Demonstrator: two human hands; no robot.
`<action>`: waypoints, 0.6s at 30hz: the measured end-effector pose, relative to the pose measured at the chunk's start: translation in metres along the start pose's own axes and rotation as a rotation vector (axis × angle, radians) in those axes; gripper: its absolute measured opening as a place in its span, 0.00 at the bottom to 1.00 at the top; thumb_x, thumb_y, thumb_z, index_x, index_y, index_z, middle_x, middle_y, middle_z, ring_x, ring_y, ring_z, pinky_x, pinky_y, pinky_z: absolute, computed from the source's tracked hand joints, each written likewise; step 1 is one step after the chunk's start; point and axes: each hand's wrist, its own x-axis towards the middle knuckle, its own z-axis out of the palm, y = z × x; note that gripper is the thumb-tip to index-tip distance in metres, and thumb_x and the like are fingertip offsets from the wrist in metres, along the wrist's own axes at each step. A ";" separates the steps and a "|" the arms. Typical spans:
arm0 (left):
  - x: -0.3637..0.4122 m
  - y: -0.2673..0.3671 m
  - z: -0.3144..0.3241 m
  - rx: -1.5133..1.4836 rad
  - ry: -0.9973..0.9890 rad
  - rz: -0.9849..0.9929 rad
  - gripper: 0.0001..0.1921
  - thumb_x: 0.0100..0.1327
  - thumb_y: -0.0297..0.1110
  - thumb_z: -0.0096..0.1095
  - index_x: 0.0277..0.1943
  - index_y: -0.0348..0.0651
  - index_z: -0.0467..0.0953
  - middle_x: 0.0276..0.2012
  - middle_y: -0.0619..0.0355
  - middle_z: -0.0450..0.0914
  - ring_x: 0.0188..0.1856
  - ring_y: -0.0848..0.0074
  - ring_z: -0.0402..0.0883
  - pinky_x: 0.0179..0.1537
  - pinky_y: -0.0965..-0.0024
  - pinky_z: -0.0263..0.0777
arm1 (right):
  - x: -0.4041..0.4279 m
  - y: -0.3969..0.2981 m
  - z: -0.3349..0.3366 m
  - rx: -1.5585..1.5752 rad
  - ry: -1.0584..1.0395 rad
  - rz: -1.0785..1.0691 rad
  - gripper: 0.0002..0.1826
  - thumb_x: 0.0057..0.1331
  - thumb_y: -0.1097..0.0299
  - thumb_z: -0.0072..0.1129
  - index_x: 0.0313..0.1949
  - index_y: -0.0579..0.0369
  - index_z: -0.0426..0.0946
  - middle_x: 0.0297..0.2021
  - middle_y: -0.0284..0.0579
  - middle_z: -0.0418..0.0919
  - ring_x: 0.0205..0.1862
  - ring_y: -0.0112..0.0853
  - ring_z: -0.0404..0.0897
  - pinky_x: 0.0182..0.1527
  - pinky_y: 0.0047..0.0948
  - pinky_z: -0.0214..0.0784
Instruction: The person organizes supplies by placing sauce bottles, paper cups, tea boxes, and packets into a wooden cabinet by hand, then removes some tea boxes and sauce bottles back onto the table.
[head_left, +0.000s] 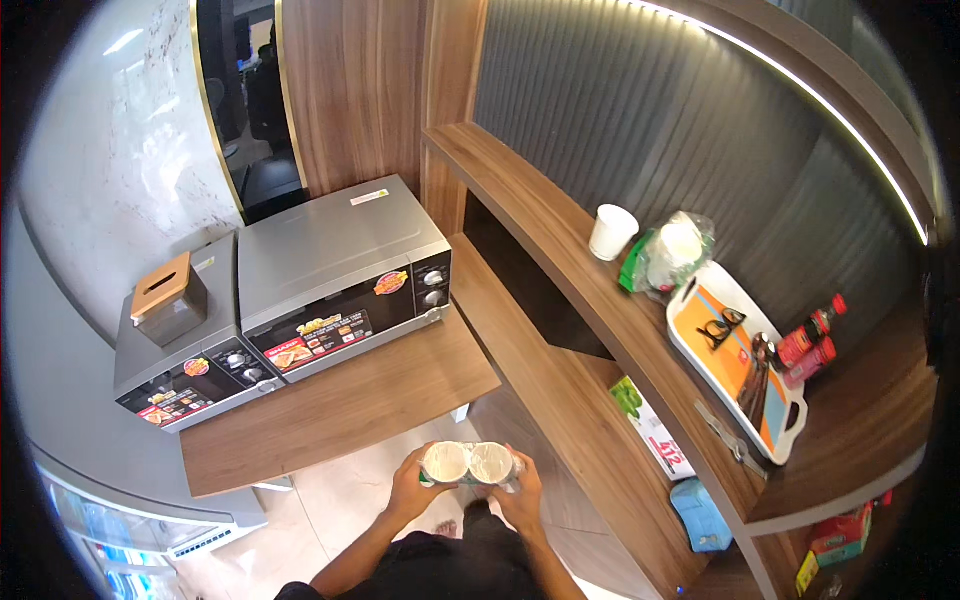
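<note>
My left hand (411, 486) and my right hand (520, 491) hold a clear plastic pack of white paper cups (470, 463) between them, in front of my body. Two round cup ends face up, side by side, under the wrap. A bit of green shows at the pack's left side. Higher up at the right, a single white paper cup (613, 232) stands on the wooden shelf (555, 240). Beside that cup lies another plastic-wrapped stack of white cups (677, 251) with a green part.
Two microwave ovens (337, 259) stand on a wooden table (337, 405), one bearing a tissue box (171, 296). A white-rimmed tray (679, 322) holds glasses, cutlery and bottles nearby. Below it are a printed box (654, 431) and a blue pouch (701, 515).
</note>
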 end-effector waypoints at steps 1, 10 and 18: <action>0.007 -0.004 -0.002 0.004 0.008 -0.008 0.39 0.43 0.36 0.81 0.59 0.35 0.69 0.53 0.47 0.77 0.56 0.59 0.76 0.56 0.62 0.70 | 0.011 0.004 0.006 -0.010 -0.014 -0.031 0.39 0.41 0.68 0.80 0.55 0.59 0.73 0.51 0.48 0.74 0.52 0.41 0.76 0.54 0.37 0.69; 0.109 -0.043 0.002 0.156 0.082 -0.204 0.42 0.49 0.33 0.77 0.65 0.38 0.59 0.56 0.41 0.74 0.58 0.51 0.73 0.57 0.56 0.68 | 0.120 0.022 0.045 0.029 -0.110 -0.124 0.39 0.44 0.71 0.78 0.57 0.59 0.70 0.52 0.49 0.73 0.51 0.38 0.77 0.47 0.33 0.75; 0.178 -0.085 0.015 0.291 0.181 -0.334 0.41 0.49 0.39 0.76 0.61 0.31 0.58 0.52 0.33 0.73 0.55 0.44 0.74 0.51 0.50 0.70 | 0.215 0.076 0.095 0.204 -0.233 -0.073 0.37 0.48 0.78 0.71 0.59 0.58 0.67 0.53 0.50 0.73 0.54 0.43 0.75 0.56 0.36 0.67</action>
